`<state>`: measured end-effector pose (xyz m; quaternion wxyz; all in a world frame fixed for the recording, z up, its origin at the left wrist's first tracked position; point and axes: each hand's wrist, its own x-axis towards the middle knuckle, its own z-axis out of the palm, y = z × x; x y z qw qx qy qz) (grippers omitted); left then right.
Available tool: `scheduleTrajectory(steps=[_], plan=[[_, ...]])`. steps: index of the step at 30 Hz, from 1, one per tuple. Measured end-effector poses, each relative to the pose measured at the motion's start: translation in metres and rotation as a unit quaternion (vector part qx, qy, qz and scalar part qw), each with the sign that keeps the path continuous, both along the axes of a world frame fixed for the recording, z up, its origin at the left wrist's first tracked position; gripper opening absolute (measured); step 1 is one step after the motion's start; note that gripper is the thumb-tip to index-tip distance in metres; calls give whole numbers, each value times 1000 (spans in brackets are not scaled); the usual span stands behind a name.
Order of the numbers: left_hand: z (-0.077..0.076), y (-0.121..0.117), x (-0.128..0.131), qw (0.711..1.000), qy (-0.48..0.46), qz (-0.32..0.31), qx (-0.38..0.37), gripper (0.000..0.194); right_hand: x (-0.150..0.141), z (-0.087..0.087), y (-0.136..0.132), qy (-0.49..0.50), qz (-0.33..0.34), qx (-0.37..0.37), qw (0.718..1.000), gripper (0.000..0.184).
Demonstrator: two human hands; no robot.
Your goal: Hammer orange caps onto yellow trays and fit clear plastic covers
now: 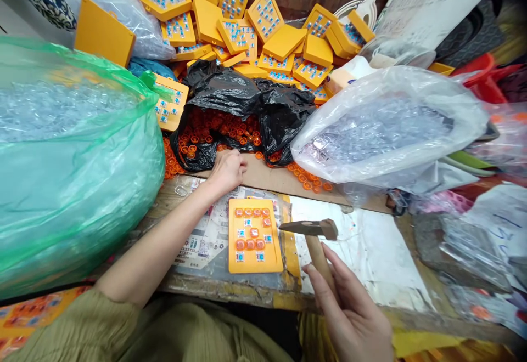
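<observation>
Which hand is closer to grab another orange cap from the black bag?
Probably the left hand: it rests at the black bag beside the orange caps. The right hand grips the hammer.

two hands in view: left hand (227, 171), right hand (349, 312). one hammer (309, 229). one yellow tray (254, 235) on the bench, carrying roughly eight orange caps (254, 232). one black bag (242, 111) of orange caps, too many to count. one green bag (74, 159), one clear bag (387, 126). a heap of yellow trays (263, 27) behind, well over twenty, exact number unclear.
</observation>
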<state>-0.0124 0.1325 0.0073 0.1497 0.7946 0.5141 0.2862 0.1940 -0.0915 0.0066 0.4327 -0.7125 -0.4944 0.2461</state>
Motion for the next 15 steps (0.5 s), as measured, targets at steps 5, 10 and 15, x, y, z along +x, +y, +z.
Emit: scheduleTrajectory(steps=[5, 10, 15], plan=[[18, -103, -16, 993, -96, -67, 10, 34, -7, 3, -8, -86, 68, 79, 991, 40], [5, -177, -24, 989, -117, -84, -17, 49, -21, 7, -11, -88, 172, 120, 974, 61], [-9, -181, -21, 988, -135, -74, 30, 57, -28, 10, -7, -100, 268, 130, 950, 65]])
